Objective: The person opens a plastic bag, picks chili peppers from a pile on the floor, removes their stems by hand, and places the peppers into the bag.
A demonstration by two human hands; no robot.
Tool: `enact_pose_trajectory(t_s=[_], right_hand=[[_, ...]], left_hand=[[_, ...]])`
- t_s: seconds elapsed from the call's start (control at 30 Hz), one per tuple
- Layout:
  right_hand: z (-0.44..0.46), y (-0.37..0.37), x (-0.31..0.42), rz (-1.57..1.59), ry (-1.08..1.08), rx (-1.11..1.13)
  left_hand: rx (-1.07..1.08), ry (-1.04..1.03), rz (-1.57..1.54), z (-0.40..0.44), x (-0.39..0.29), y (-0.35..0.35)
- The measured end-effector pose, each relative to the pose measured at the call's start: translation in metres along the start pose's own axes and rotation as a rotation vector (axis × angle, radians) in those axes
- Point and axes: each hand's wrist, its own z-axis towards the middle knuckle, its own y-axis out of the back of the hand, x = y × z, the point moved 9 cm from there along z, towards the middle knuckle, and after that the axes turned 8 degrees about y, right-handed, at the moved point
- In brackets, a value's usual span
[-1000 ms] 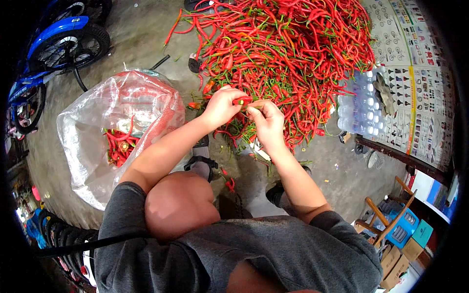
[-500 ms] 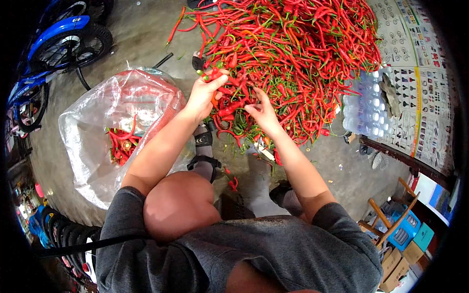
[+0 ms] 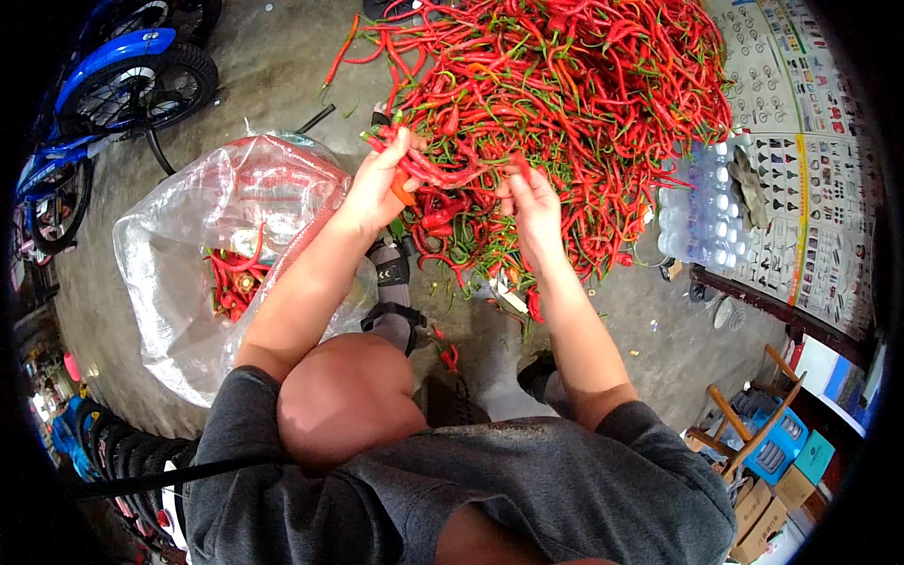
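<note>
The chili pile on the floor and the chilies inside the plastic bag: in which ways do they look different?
The chili pile is far larger than the bagged chilies. The chili pile lies loose on the concrete floor, while the bagged chilies lie inside the clear plastic bag. The chili pile shows many green stems; the bagged chilies show hardly any. Both are mostly red.

Can't count the red chillies (image 3: 435, 169) in the left hand (image 3: 379, 186), partly hidden by fingers. Can't make out the blurred reddish bit (image 3: 522, 166) at the fingertips of the right hand (image 3: 534, 202). Can see only part of the chilli heap (image 3: 574, 104), cut off by the top edge. Can't read the tiny print on the illustrated sheet (image 3: 786, 174).
</note>
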Motion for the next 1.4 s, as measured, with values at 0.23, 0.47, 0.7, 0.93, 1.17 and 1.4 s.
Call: enact_pose_trajectory(t_s=[0.23,0.47,0.7,0.93,1.17,1.4], right_hand=[[-0.023,-0.04,0.0,0.436,-0.383,0.202],[-0.017,-0.033,-0.006,-0.145,-0.109,0.22],[-0.02,-0.025,0.04,-0.255,0.1,0.16],[-0.045,-0.019,0.0,-0.164,-0.229,0.363],[-0.039,0.029,-0.024,-0.307,-0.275,0.228],[0.032,0.059,-0.076,-1.27,0.077,0.243]], left_hand=[[0.025,0.232,0.331,-0.012,0.04,-0.036],[0.09,0.29,0.462,-0.012,0.052,-0.04],[0.075,0.168,0.743,-0.02,0.037,-0.062],[0.318,0.324,1.244,-0.027,0.069,-0.045],[0.074,0.15,1.394,-0.014,0.041,-0.03],[-0.015,0.186,0.857,-0.011,0.038,-0.013]])
